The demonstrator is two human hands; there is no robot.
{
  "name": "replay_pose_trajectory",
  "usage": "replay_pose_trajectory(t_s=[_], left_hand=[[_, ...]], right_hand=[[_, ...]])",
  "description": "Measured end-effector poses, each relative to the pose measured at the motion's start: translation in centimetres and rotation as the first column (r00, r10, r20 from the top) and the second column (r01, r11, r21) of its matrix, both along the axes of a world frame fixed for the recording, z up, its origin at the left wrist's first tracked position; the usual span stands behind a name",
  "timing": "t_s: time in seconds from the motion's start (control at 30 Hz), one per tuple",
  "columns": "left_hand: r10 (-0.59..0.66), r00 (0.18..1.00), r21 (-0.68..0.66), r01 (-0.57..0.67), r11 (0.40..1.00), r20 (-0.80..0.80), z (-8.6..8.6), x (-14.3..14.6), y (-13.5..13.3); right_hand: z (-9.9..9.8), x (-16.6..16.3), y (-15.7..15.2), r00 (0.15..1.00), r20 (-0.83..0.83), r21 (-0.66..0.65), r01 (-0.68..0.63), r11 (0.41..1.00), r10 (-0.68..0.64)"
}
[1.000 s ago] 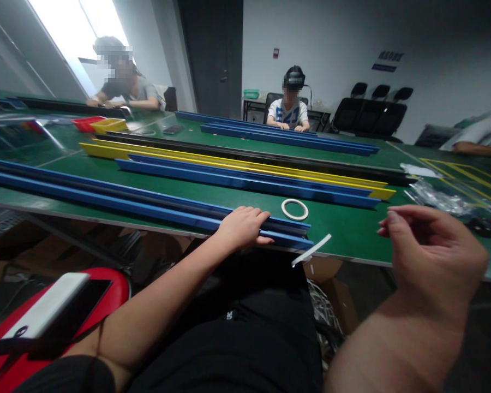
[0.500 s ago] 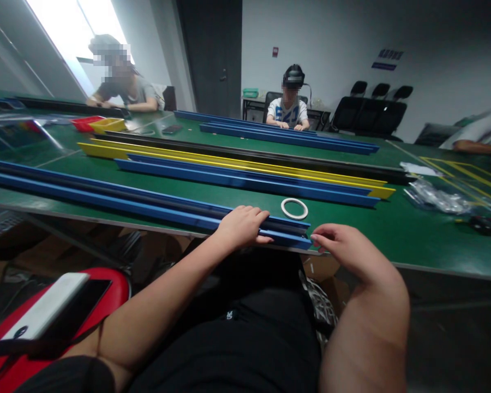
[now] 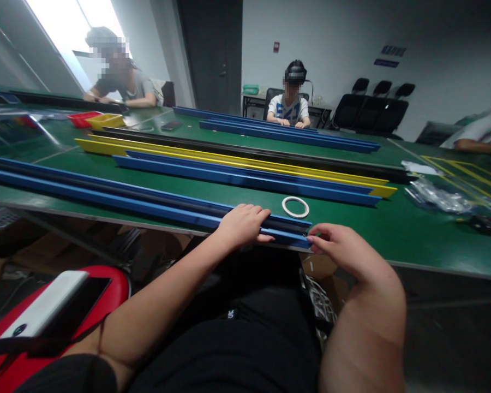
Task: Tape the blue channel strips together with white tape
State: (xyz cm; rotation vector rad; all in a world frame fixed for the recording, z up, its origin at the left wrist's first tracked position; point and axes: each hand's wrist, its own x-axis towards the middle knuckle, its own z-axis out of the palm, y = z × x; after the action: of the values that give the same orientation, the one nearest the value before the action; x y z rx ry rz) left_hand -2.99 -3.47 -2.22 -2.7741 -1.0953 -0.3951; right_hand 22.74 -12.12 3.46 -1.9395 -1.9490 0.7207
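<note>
A long blue channel-shaped rail (image 3: pixel 196 219) with a dark strip along its inside lies by the near edge of the table. My left hand (image 3: pixel 243 224) is closed over it a little short of its right end, fingers across the top and thumb on the near side. At that end my right hand (image 3: pixel 331 238) is pinched, its fingertips touching or almost touching the rail's tip. Whatever sits between those fingertips is too small to make out. A white ring (image 3: pixel 295 207) lies flat on the table just beyond the rail's end.
On the green table (image 3: pixel 393 234) lie another blue rail (image 3: pixel 249 180), a yellow rail (image 3: pixel 382 185) and a black rail (image 3: pixel 343 165). Clear plastic bags (image 3: pixel 437 196) are at right. Co-workers sit across the table. A red stool (image 3: pixel 120 289) stands at lower left.
My right hand has shifted slightly left, so its fingertips now meet the rail's end. My left hand stays on the rail. The view has tilted slightly.
</note>
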Motion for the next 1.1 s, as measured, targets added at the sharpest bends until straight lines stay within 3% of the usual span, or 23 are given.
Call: replay_pose_trajectory(t_s=[0.43,1.1], left_hand=[[0.014,1.0,0.004,-0.014,1.0,-0.013,0.15,0.04,-0.11],[0.007,1.0,0.018,-0.007,1.0,-0.013,0.02,0.04,0.05]], right_hand=[[-0.08,0.2,-0.15,0.999,-0.032,0.017,-0.017,1.0,0.018],[0.35,0.41,-0.17,0.997,0.065,0.08,-0.053,0.995,0.048]])
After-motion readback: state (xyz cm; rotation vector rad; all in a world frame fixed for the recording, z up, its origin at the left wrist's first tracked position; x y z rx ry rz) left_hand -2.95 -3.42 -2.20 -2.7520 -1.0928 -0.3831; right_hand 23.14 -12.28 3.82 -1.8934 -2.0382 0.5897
